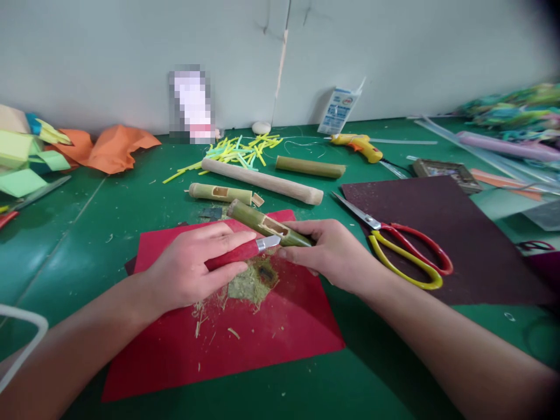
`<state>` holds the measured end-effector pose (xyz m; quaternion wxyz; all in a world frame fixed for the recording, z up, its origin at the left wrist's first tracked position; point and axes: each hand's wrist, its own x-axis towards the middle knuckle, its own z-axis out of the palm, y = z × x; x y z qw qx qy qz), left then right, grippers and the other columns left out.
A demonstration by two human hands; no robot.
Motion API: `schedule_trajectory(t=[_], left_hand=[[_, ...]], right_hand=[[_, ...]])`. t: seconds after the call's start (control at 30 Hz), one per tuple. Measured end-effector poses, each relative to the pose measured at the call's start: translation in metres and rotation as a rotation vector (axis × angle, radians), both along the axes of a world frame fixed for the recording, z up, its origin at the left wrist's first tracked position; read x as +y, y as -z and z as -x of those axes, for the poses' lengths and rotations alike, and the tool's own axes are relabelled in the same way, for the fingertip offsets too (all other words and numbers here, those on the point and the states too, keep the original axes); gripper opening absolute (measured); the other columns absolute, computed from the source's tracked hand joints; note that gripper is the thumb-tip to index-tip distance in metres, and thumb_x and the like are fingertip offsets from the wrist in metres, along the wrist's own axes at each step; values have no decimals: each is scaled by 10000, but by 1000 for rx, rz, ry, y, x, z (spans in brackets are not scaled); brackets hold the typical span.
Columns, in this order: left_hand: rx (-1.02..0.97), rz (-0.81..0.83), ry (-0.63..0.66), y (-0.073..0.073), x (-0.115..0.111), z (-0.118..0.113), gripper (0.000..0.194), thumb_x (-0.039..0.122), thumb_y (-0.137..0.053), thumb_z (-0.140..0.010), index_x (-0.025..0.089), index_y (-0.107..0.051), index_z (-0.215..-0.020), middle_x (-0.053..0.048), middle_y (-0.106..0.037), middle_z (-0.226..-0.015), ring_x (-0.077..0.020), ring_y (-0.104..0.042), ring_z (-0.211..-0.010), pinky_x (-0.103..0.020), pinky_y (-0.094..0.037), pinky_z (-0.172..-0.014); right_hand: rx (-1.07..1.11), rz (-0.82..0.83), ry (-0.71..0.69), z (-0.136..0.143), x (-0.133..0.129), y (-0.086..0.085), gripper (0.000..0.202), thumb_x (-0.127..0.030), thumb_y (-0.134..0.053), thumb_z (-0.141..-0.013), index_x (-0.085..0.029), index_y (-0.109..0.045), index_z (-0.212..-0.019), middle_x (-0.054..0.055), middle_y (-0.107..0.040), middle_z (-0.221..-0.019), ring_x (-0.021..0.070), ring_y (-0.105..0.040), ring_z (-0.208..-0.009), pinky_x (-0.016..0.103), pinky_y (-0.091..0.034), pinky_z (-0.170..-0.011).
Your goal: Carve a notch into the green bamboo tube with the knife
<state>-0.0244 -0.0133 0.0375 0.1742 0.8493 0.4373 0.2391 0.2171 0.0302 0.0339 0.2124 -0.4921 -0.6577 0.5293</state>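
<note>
My left hand (192, 262) is closed around the red handle of a carving knife (234, 253), its short metal blade pointing right. The blade tip touches the edge of a slot cut in a green bamboo tube (249, 214). Thumb and fingers of my right hand (332, 251) grip that tube at its right end, holding it tilted above a red sheet (210, 356). Shavings and a greyish-green patch (245, 286) with a dark spot lie on the sheet beneath. Just behind is another bamboo tube (201, 191) with a similar slot, a small chip (258, 200) beside it.
Behind the tubes lie a wooden stick (262, 181), an uncut bamboo tube (310, 167), yellow-green strips (245, 150) and a yellow glue gun (359, 146). Scissors (394, 245) rest on a dark sheet (476, 256) to the right. Orange paper (114, 149) and a drink carton (339, 109) stand near the wall.
</note>
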Motion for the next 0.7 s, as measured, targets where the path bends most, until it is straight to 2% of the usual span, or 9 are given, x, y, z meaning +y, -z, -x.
schedule_trajectory(t=[0.07, 0.2, 0.3, 0.57, 0.7], left_hand=[[9, 12, -1, 0, 1, -1, 387, 296, -557, -927, 217, -575, -1305, -69, -653, -1189, -183, -625, -1085, -281, -508, -936], [22, 59, 23, 1, 2, 0, 385, 301, -554, -929, 225, -577, -1305, -62, -664, -1136, -177, -634, -1037, -285, -515, -917], [18, 67, 20, 3, 3, 0, 389, 294, -556, -930, 223, -571, -1312, -57, -662, -1138, -165, -636, -1025, -262, -515, -900], [-17, 60, -6, 6, 0, -4, 405, 288, -566, -923, 197, -565, -1318, -60, -665, -1132, -159, -637, -1021, -246, -510, -903], [11, 85, 46, 4, 2, 0, 396, 279, -556, -927, 200, -566, -1315, -59, -663, -1092, -153, -636, -978, -253, -506, -901]], right_hand=[[-24, -42, -2, 0, 0, 0, 262, -335, -679, -744, -220, -770, -960, -38, -529, -621, 74, -347, -504, 218, -297, -471], [-133, -232, -16, 1, 0, 3, 315, -205, -613, -737, -235, -760, -1014, -24, -635, -713, 113, -490, -613, 216, -369, -546], [-200, -337, -46, 0, -1, 5, 342, -179, -575, -758, -243, -744, -1048, -23, -663, -729, 121, -518, -635, 224, -391, -572], [-266, -302, -4, 2, -2, 6, 287, -241, -588, -767, -190, -736, -1007, 0, -668, -754, 131, -526, -643, 234, -397, -565], [-287, -357, -66, 1, -4, 6, 280, -208, -577, -769, -210, -736, -1000, -10, -672, -744, 131, -537, -637, 244, -385, -562]])
